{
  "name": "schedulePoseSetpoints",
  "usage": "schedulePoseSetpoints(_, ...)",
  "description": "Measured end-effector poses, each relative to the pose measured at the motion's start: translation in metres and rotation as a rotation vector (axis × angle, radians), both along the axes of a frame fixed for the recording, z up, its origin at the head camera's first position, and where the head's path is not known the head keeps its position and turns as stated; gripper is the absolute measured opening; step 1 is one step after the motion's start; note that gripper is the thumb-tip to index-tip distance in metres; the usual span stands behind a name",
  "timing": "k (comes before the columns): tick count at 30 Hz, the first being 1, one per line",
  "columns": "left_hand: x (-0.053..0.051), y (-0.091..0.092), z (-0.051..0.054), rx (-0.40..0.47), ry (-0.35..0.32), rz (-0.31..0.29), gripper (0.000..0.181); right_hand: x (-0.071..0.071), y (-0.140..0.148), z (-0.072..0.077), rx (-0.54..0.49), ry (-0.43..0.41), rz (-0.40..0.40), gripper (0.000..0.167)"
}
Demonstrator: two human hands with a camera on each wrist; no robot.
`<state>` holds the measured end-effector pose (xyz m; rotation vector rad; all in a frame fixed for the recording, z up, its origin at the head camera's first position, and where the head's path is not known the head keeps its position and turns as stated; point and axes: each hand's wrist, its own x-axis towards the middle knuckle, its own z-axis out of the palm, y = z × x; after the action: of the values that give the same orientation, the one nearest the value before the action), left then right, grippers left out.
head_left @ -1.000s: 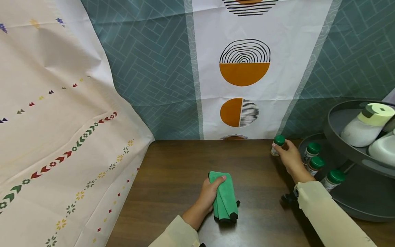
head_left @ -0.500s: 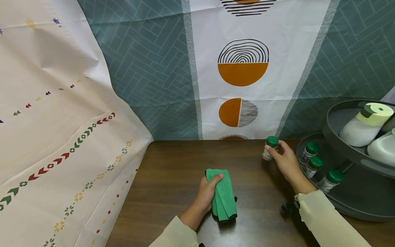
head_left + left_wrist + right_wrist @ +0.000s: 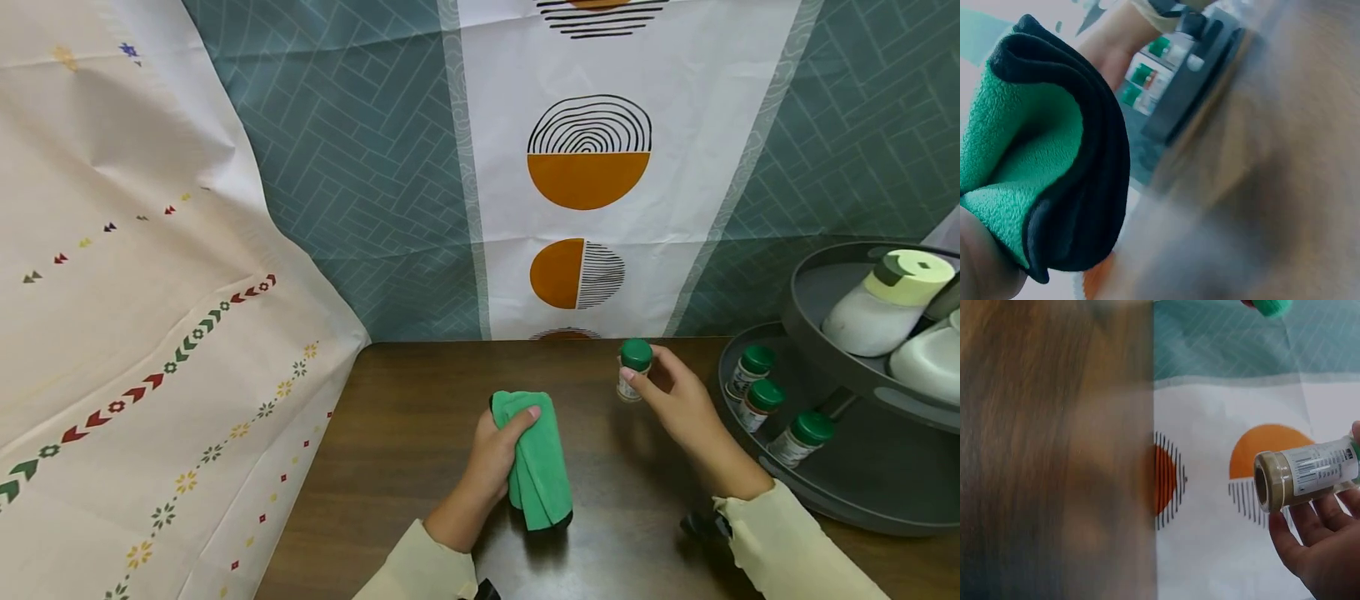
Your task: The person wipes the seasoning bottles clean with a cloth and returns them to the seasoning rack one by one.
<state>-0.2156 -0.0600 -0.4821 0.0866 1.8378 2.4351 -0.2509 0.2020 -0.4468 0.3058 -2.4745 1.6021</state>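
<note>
My left hand (image 3: 491, 454) grips a folded green cloth (image 3: 542, 467) with black edging, thumb on top, above the middle of the wooden table. In the left wrist view the cloth (image 3: 1041, 150) bulges in a loose fold. Farther right and back, my right hand (image 3: 678, 400) holds a small spice jar (image 3: 632, 379) with a green lid between thumb and fingers. The right wrist view shows the jar (image 3: 1307, 475) with a white barcode label and brownish contents, its base off the table.
A dark two-tier round rack (image 3: 892, 483) stands at the right. Several green-lidded jars (image 3: 761, 400) sit on its lower tier; white bottles (image 3: 885, 308) lie on the upper. A patterned cloth (image 3: 225, 400) hangs at the left, and a printed sheet (image 3: 585, 192) covers the back.
My right hand has carried the spice jar leftward, away from the rack. The left hand has raised the green cloth and shifted slightly left.
</note>
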Motion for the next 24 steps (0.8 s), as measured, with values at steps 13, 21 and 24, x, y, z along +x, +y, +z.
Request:
schedulePoseSetpoints(13,0.003,-0.002,0.049,-0.369,0.124,0.045,0.033,0.035,-0.022,0.003,0.103,0.154,0.154,0.049)
schedulePoseSetpoints(21,0.008,0.002,0.057,-0.579,0.361,0.033,0.027,0.048,-0.034,0.001,0.199,0.244,0.173,0.049)
schedulePoseSetpoints(24,0.01,0.002,0.057,-0.665,0.433,0.037,0.025,0.05,-0.036,-0.001,0.241,0.269,0.157,0.05)
